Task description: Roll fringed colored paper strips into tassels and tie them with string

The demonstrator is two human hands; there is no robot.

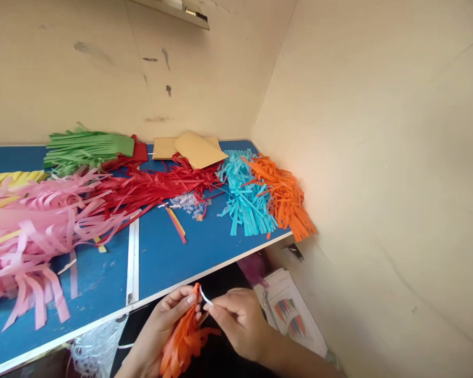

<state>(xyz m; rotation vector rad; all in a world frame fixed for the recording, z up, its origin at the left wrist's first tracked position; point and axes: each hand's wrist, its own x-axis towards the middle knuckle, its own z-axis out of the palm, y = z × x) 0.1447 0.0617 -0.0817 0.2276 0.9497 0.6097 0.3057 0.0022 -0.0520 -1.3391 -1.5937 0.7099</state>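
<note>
My left hand (169, 315) is closed around the top of an orange paper tassel (181, 341), whose cut strips hang down below the fingers. A narrow folded loop stands up at the tassel's top. My right hand (238, 320) pinches a thin white strip (205, 295) just to the right. The strip's far end touches or passes by the loop; I cannot tell which. Both hands are in front of the table's near edge, over dark clothing. On the table beyond lie a blue tassel bunch (246, 194) and an orange tassel bunch (286, 197).
Pink fringes (43, 226), red fringes (153, 184) and a green fringe (86, 149) cover much of the blue table (173, 268). Small clear pieces (189, 203) lie mid-table, with tan card (199, 149) behind. White strands (98, 346) hang below the edge; a wall (378, 157) bounds the right.
</note>
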